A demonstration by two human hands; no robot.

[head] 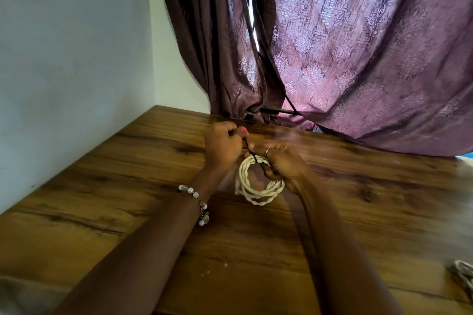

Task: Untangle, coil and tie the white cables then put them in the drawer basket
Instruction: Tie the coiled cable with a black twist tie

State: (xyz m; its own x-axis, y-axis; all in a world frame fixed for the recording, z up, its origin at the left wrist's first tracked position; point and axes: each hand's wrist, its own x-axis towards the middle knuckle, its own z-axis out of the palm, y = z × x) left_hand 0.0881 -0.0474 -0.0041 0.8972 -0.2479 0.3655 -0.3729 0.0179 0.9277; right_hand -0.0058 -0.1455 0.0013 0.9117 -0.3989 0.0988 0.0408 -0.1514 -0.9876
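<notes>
A coil of twisted white cable (256, 186) hangs just above the wooden table (128, 186), held upright between both hands. My right hand (281, 163) grips the coil's upper right side, a ring on one finger. My left hand (224, 146) pinches a thin black tie (247, 147) that runs from its fingers down to the top of the coil. The coil's loose ends hang at its left side. The part of the tie under my right hand's fingers is hidden.
More white cable (463, 276) lies at the table's right edge, blurred. A purple patterned curtain (358, 59) drapes onto the table's far side. A pale wall (71, 59) borders the table on the left. No drawer basket is in view.
</notes>
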